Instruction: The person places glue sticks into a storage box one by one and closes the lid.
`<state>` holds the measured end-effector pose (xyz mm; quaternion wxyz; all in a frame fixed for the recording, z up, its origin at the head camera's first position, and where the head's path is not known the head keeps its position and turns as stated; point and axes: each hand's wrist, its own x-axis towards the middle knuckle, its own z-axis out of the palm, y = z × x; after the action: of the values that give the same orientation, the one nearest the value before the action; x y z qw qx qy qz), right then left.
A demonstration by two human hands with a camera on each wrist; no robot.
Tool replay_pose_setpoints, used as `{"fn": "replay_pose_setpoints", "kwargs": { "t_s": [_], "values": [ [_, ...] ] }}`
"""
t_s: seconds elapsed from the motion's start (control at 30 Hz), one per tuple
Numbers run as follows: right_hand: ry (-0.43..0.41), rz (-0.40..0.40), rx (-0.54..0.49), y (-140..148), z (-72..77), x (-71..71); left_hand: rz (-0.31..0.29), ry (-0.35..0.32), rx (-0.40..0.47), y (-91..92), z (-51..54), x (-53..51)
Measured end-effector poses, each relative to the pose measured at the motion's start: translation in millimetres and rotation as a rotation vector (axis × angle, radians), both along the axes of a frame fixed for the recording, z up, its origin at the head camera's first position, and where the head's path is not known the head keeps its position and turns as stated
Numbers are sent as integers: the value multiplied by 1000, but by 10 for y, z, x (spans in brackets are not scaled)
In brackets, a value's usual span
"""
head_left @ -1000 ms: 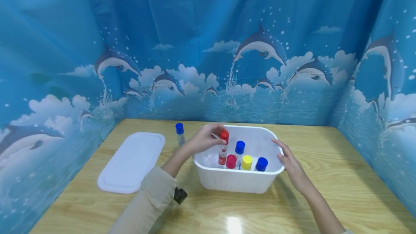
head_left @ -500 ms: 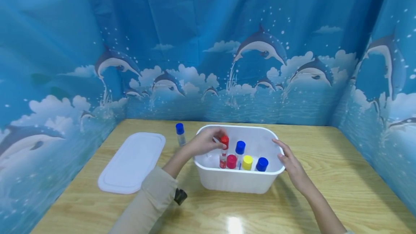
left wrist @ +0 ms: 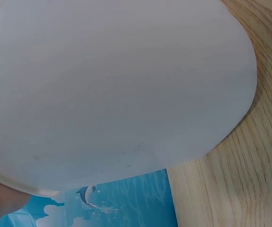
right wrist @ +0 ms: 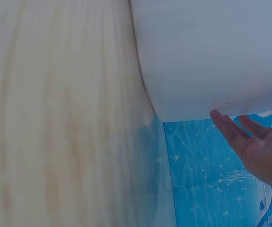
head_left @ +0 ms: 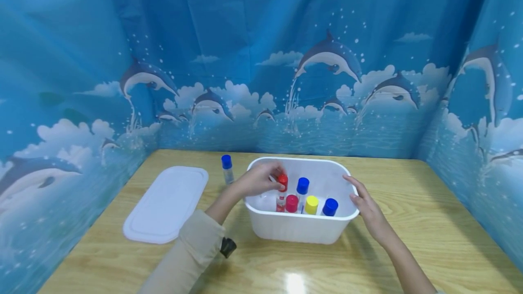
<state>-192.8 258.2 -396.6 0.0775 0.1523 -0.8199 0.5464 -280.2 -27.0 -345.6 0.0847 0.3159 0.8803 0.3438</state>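
My left hand (head_left: 261, 179) reaches into a white plastic tub (head_left: 298, 228) and pinches the red cap of a glue stick (head_left: 281, 201). This stick stands about upright at the tub's left, its lower end partly hidden by the front rim. Close beside it are another red-capped glue stick (head_left: 292, 203), two blue-capped ones (head_left: 303, 186) and a yellow-capped one (head_left: 311, 204). At the tub's right end, my right hand (head_left: 367, 212) holds the rim, with fingertips over the edge. Other fingers (right wrist: 230, 127) touch the outer wall in the right wrist view.
A white lid (head_left: 167, 203) lies flat on the wooden table (head_left: 425, 221), left of the tub. One more blue-capped glue stick (head_left: 227, 170) stands behind my left forearm. A blue dolphin-print curtain (head_left: 253, 58) encloses the table at the back and sides.
My left hand has lowered the red-capped glue stick a little deeper into the tub, beside the other red one. The right hand has stayed on the rim.
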Motion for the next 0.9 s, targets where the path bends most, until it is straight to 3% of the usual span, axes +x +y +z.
{"fn": "replay_pose_setpoints", "kwargs": {
  "t_s": [0.53, 0.9],
  "values": [
    [15, 0, -3, 3, -12, 9, 21, 28, -73, 9, -7, 6],
    [29, -1, -1, 2, -11, 14, 18, 17, -67, 12, 8, 23]
  ]
}}
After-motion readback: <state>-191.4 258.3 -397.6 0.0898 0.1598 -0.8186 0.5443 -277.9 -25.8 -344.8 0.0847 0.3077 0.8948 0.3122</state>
